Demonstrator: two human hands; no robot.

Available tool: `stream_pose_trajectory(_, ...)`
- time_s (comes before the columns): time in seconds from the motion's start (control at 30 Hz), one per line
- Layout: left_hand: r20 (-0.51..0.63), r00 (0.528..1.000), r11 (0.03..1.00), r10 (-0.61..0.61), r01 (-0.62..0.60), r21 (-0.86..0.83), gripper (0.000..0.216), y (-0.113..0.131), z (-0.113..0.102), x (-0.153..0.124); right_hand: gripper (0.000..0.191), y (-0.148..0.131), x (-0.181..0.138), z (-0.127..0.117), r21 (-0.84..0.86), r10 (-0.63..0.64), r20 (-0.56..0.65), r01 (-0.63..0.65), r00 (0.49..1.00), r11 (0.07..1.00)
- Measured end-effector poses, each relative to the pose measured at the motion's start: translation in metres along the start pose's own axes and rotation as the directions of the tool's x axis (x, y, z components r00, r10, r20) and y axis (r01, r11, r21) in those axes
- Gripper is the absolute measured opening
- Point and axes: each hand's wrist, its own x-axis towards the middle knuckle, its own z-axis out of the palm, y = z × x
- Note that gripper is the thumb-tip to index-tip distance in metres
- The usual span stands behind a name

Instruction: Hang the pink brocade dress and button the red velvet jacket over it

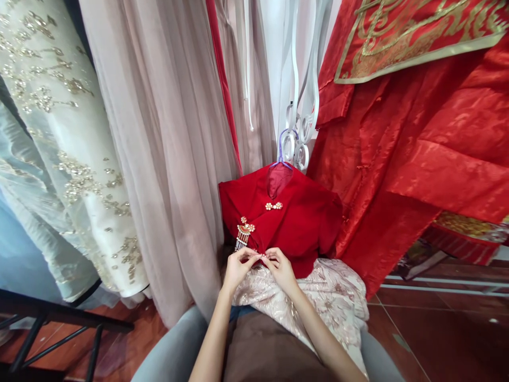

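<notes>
A small red velvet jacket (302,223) hangs on a purple hanger (283,151) in front of me, with a pearl clasp (274,206) at the collar and a gold tassel brooch (243,234) on its left side. My left hand (237,267) and my right hand (280,267) meet at the jacket's lower front edge. Their fingertips pinch a small fastening there. Below the jacket a pale pink embroidered skirt (338,294) lies bunched over my lap.
A large red and gold satin robe (417,148) hangs at the right. Beige tulle gowns (170,148) and a white sequinned dress (59,138) hang at the left. A black metal rack base (51,326) stands on the red tiled floor (445,329) at lower left.
</notes>
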Motion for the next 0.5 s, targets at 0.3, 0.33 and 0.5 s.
stream_pose_trajectory(0.3,0.019,0.996,0.992,0.083,-0.085,0.093,0.023,0.006,0.003,-0.003,0.025,0.003,0.0,0.001,0.055,0.028,-0.024,-0.027,0.999,0.998)
stream_pose_trajectory(0.33,0.015,0.997,0.993,0.079,-0.08,0.088,0.023,0.006,0.005,-0.003,0.026,0.002,0.0,0.001,0.061,0.032,-0.027,-0.03,0.999,0.998)
stream_pose_trajectory(0.5,-0.158,0.987,0.995,0.022,-0.037,-0.095,0.029,0.007,0.011,0.009,0.031,-0.012,0.005,-0.016,0.126,0.086,0.052,-0.092,0.995,0.988)
